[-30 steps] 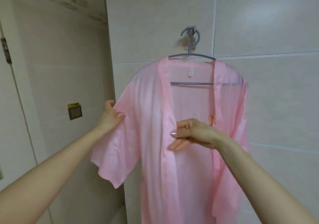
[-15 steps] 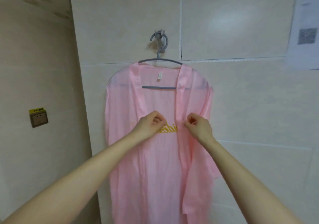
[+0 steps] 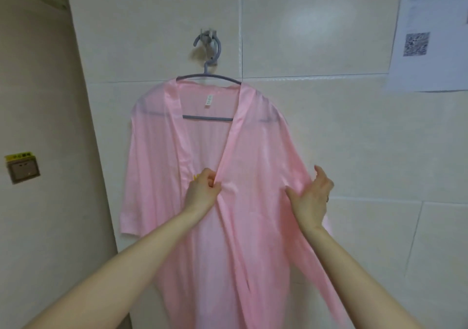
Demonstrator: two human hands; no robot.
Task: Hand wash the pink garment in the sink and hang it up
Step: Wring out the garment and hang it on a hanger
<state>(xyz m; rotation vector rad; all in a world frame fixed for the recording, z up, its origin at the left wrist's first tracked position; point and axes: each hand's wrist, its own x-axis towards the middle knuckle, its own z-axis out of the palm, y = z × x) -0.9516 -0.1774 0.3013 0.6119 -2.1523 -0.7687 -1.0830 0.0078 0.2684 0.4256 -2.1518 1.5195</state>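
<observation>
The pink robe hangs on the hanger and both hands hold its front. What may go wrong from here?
1. The left hand pinches the front edge and the right hand grips the side of the pink robe; a strong pull might slide the thin cloth off the grey hanger.
2. The hanger hangs from one small wall hook; a downward tug may unhook it.

Bare forearms [image 3: 141, 250]; right hand [image 3: 312, 197] perhaps wears a dark ring [image 3: 328, 198].
</observation>
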